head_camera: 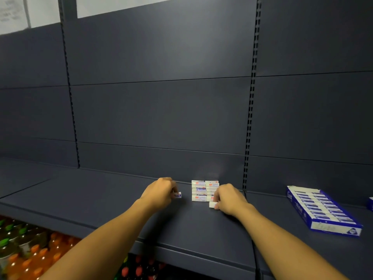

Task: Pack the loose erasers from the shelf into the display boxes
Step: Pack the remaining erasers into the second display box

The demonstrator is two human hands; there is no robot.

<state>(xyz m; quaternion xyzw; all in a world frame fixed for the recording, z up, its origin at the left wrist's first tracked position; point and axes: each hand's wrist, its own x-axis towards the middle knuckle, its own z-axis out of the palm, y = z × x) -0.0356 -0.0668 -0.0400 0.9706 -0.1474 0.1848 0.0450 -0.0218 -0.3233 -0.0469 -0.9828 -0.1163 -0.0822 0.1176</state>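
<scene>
Fingers of the left hand (161,191) pinch one eraser (178,195), and fingers of the right hand (228,199) curl around another eraser (212,204) lying on the shelf (113,201). Between the hands, toward 12 o'clock, a small stack of loose erasers (198,190) waits against the back panel. At 3 o'clock, well apart, an open blue display box (323,211) looks already filled in a neat row. Judging from this, packing is well along, with only this last stack left.

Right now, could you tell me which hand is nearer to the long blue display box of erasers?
Right. The right hand is left of the box; the left hand lies farther left.
</scene>
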